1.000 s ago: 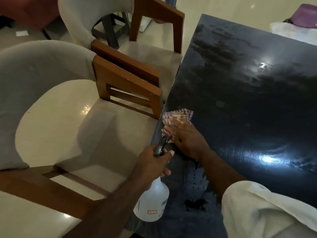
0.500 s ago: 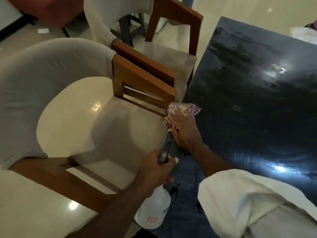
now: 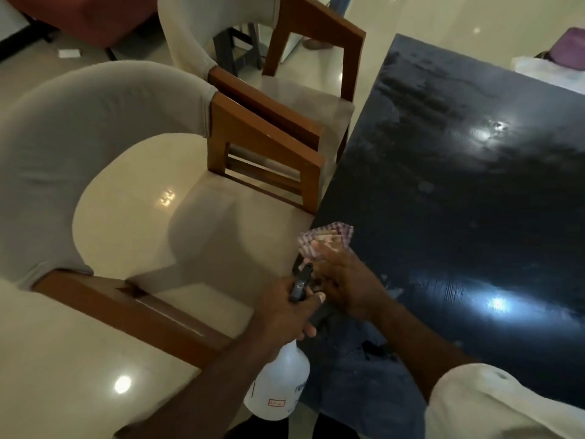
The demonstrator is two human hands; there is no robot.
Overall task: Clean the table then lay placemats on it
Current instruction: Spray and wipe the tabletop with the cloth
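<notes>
- A glossy black table point(image 3: 459, 201) shows fine wood grain and streaky wet smears.
- A crumpled checked cloth point(image 3: 329, 237) lies at the table's left edge under the right hand point(image 3: 345, 280), whose fingers press flat and slightly apart.
- The left hand point(image 3: 285, 308) curls its fingers tight round the dark neck of a translucent white plastic spray bottle point(image 3: 280, 388).

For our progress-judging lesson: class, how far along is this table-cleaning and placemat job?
Done: streaks suggest the far table was wiped. In hand: the right hand presses a checked cloth at its edge; the left hand holds the spray bottle. Left: placemats, none in view.
</notes>
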